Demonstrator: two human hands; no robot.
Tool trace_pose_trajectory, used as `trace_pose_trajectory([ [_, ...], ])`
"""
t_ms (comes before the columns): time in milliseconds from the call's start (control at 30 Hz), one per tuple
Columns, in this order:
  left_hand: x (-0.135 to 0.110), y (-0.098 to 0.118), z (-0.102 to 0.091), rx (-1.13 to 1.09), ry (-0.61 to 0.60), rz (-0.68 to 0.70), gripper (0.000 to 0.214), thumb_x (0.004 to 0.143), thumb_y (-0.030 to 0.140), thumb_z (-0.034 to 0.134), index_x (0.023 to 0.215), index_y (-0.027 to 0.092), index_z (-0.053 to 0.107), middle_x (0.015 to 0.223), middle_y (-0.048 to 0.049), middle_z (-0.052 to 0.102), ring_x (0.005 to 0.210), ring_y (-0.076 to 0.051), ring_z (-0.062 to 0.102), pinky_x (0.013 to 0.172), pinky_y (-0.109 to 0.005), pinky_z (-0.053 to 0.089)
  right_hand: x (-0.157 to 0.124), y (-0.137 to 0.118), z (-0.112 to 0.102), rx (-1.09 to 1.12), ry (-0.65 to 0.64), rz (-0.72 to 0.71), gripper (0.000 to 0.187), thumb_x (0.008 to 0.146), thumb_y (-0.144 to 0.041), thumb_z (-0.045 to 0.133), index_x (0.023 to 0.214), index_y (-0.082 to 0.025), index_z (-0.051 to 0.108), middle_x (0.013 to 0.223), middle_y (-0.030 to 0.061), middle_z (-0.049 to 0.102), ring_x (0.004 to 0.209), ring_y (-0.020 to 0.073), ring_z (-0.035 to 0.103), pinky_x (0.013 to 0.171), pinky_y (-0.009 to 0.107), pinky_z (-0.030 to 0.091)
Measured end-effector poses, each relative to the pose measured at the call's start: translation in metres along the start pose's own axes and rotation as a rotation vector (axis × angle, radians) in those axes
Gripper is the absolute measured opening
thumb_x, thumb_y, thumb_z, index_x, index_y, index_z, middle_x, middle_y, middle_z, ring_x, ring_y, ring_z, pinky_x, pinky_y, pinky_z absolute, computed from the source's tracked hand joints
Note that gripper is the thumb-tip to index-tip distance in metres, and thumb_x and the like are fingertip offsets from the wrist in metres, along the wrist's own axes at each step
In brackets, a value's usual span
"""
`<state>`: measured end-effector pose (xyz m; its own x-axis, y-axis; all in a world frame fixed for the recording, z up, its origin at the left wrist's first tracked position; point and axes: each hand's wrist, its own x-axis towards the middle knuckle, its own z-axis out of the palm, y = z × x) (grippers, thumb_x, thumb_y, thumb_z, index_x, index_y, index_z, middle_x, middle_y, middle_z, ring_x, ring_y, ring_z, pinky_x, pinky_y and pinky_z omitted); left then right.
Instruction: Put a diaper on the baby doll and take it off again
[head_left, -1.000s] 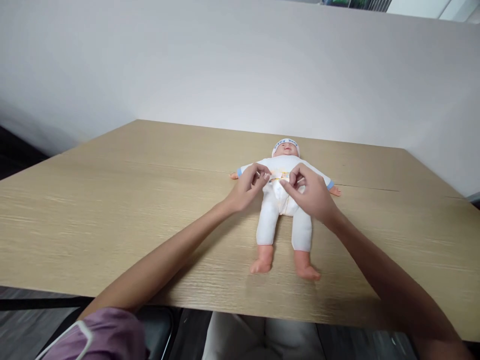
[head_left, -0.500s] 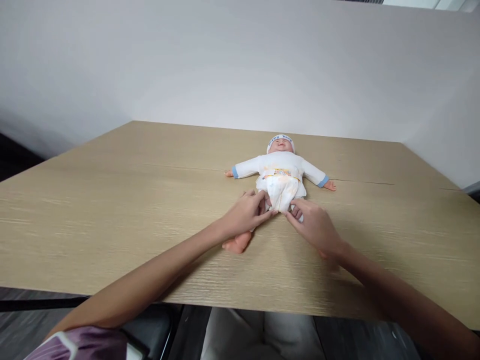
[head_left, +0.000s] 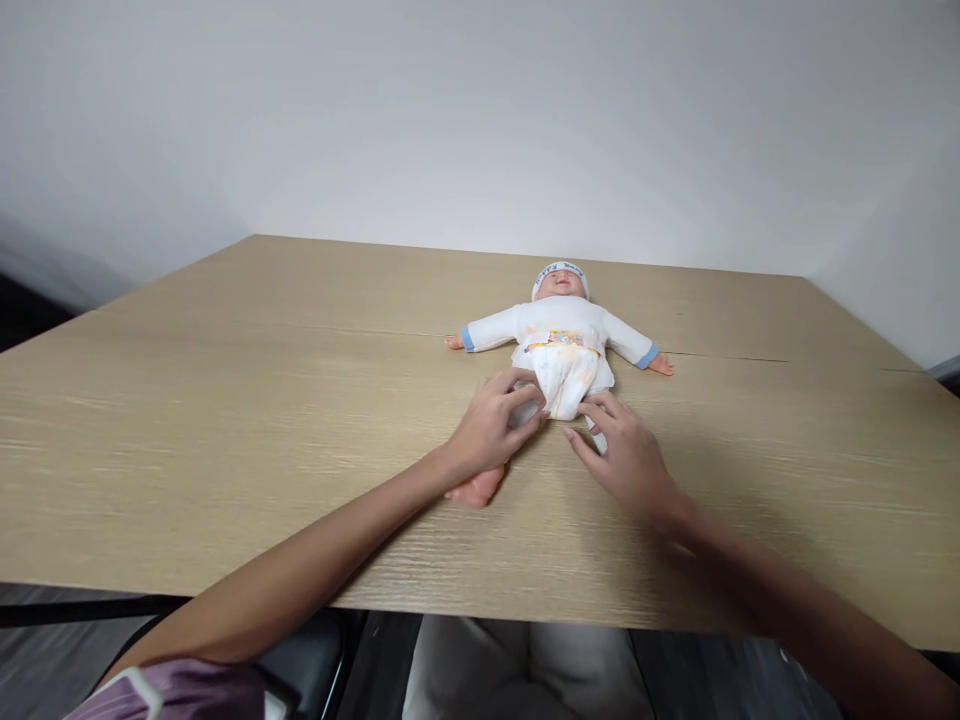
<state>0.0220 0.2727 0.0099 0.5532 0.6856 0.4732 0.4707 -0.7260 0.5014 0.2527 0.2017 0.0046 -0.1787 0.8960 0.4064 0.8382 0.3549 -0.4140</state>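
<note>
A baby doll (head_left: 562, 313) lies on its back with its arms spread and its head away from me. It wears a white top with blue cuffs and a lettered headband (head_left: 561, 268). Around its hips is a white diaper (head_left: 566, 375) with a coloured strip at the waist. My left hand (head_left: 504, 415) has its fingertips and thumb closed at the diaper's lower left edge, over the doll's leg. At the lower right edge, my right hand (head_left: 626, 455) has thumb and fingers apart, its fingertips touching the leg opening. One doll foot (head_left: 478, 488) shows below my left wrist; the other is hidden.
The doll rests on a wide light wooden table (head_left: 300, 400) with a seam running across it. A pale wall (head_left: 450, 120) stands behind the far edge. Below the near edge are my lap (head_left: 525, 670) and a dark chair (head_left: 307, 660) at the left.
My right thumb has parted from the diaper's bottom edge, and that hand has opened. My left fingers have shifted slightly at the left leg edge. The doll stays in place.
</note>
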Motion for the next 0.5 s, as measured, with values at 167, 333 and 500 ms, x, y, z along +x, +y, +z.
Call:
trace_pose_trajectory([
  [167, 0.0003, -0.0007, -0.0004, 0.008, -0.013, 0.027, 0.017, 0.108, 0.035, 0.061, 0.107, 0.023, 0.073, 0.137, -0.0088, 0.071, 0.124, -0.028, 0.065, 0.106, -0.044, 0.048, -0.0012, 0.0003, 0.0026, 0.028, 0.026, -0.019, 0.018, 0.104, -0.03, 0.066, 0.119, -0.021, 0.07, 0.13, 0.0108, 0.074, 0.107, 0.0303, 0.069, 0.095, 0.045, 0.054],
  [333, 0.0027, 0.0016, -0.0033, -0.017, -0.081, 0.006, 0.018, 0.11, 0.033, 0.056, 0.106, 0.022, 0.07, 0.138, -0.0083, 0.072, 0.119, -0.029, 0.063, 0.102, -0.046, 0.046, -0.0005, -0.0028, 0.0016, 0.062, 0.013, 0.0, 0.017, 0.102, -0.031, 0.067, 0.116, -0.021, 0.068, 0.113, 0.0093, 0.076, 0.096, 0.0282, 0.066, 0.087, 0.041, 0.052],
  [500, 0.005, 0.0009, -0.005, -0.054, -0.123, -0.036, 0.018, 0.109, 0.035, 0.054, 0.101, 0.023, 0.065, 0.115, -0.0062, 0.074, 0.104, -0.027, 0.059, 0.095, -0.044, 0.045, 0.0011, -0.0039, 0.0013, 0.087, -0.005, 0.044, 0.017, 0.1, -0.033, 0.067, 0.112, -0.021, 0.067, 0.093, 0.0063, 0.071, 0.092, 0.0278, 0.065, 0.081, 0.038, 0.049],
])
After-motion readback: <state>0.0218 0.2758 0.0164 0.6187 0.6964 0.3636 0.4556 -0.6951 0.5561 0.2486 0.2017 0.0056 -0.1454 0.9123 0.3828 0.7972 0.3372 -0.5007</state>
